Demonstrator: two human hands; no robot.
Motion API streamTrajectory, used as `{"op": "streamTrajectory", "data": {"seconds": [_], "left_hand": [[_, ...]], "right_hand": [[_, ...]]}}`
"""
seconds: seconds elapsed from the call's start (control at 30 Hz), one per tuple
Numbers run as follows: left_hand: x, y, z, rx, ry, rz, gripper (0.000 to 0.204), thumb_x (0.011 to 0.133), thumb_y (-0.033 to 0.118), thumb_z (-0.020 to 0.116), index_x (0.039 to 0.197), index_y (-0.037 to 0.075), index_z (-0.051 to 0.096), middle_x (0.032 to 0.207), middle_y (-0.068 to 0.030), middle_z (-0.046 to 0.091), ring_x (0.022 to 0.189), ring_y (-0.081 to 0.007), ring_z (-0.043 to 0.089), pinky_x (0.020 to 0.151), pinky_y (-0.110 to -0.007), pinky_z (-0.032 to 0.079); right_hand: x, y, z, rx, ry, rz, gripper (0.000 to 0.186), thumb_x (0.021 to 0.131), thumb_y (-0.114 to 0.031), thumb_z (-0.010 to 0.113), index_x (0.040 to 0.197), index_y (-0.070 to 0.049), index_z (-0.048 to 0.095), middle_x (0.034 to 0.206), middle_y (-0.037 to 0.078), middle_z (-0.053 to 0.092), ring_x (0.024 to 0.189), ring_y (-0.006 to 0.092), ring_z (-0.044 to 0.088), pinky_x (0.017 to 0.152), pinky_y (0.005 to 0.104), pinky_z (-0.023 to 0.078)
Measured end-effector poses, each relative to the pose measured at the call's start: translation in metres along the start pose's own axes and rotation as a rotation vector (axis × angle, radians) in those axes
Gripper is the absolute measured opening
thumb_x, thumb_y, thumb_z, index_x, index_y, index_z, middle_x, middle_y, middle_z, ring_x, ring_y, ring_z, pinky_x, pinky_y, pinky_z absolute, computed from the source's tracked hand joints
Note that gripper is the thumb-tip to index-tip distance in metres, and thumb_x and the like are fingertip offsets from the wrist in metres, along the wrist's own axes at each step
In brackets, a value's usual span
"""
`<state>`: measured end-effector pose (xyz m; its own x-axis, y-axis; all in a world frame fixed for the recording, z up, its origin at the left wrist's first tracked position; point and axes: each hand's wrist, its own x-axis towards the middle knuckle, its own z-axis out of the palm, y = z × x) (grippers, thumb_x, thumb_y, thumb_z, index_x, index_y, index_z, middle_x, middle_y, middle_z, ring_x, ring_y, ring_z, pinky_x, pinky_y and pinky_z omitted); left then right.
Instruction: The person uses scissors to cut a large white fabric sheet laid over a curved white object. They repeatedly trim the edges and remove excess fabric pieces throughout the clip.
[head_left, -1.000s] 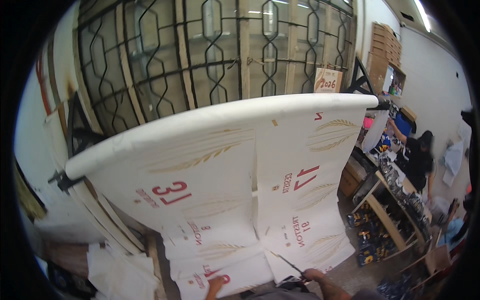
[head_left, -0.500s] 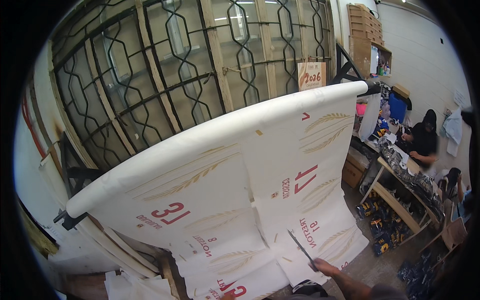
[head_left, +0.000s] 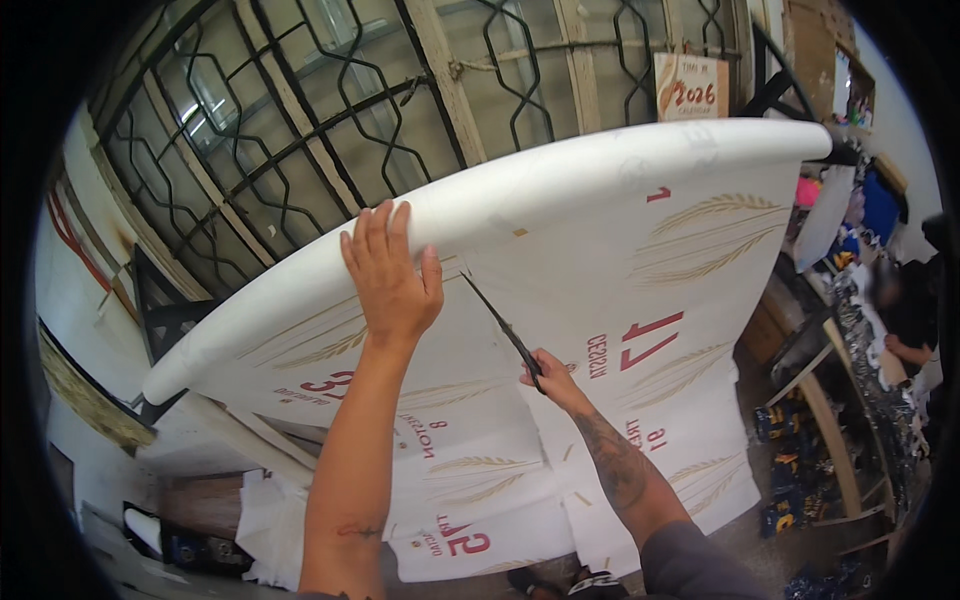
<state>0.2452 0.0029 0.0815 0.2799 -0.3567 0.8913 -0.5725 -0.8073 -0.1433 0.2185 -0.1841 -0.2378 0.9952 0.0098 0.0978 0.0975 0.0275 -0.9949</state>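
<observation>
My left hand (head_left: 392, 280) rests on the front of a long white roll (head_left: 560, 165), fingers spread flat and holding nothing. From the roll hangs a wide printed sheet (head_left: 700, 270), white with tan wheat-like leaves and red lettering. In my right hand (head_left: 552, 380) is a pair of long dark scissors (head_left: 505, 325), gripped at the handles. Their blades point up and left towards the roll, their tip just right of my left hand. The blades look nearly closed over the sheet; whether they touch it I cannot tell.
Behind the roll stands a barred window (head_left: 345, 110) with a calendar (head_left: 692, 88) fixed to it. Black brackets (head_left: 170, 305) hold the roll's ends. At right, a person (head_left: 910, 320) is near a cluttered worktable (head_left: 840, 430), with dark printed bundles (head_left: 785, 465) beneath.
My left hand has come up from the lower edge onto the roll. The right hand has carried the scissors up and left along the sheet. The view has shifted closer to the roll.
</observation>
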Motion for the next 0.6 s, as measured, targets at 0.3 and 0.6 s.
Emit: {"op": "streamTrajectory", "data": {"seconds": [0.3, 0.6], "left_hand": [[0.023, -0.024, 0.024, 0.084, -0.078, 0.09, 0.052, 0.093, 0.039, 0.048, 0.128, 0.001, 0.059, 0.115, -0.0187, 0.062, 0.112, -0.0386, 0.059, 0.102, -0.05, 0.042], [0.092, -0.045, 0.018, 0.041, -0.55, -0.304, 0.037, 0.095, 0.034, 0.051, 0.102, 0.005, 0.073, 0.093, -0.0186, 0.073, 0.081, -0.039, 0.068, 0.08, -0.044, 0.052]], "right_hand": [[0.028, -0.011, 0.037, 0.308, -0.119, -0.246, 0.029, 0.094, -0.004, 0.07, 0.117, -0.003, 0.052, 0.09, -0.002, 0.048, 0.081, 0.0074, 0.046, 0.073, 0.0226, 0.043], [0.04, -0.004, 0.039, 0.344, -0.154, -0.272, 0.036, 0.092, 0.0, 0.066, 0.122, -0.003, 0.047, 0.091, -0.002, 0.048, 0.08, 0.0076, 0.046, 0.071, 0.0227, 0.043]]}}
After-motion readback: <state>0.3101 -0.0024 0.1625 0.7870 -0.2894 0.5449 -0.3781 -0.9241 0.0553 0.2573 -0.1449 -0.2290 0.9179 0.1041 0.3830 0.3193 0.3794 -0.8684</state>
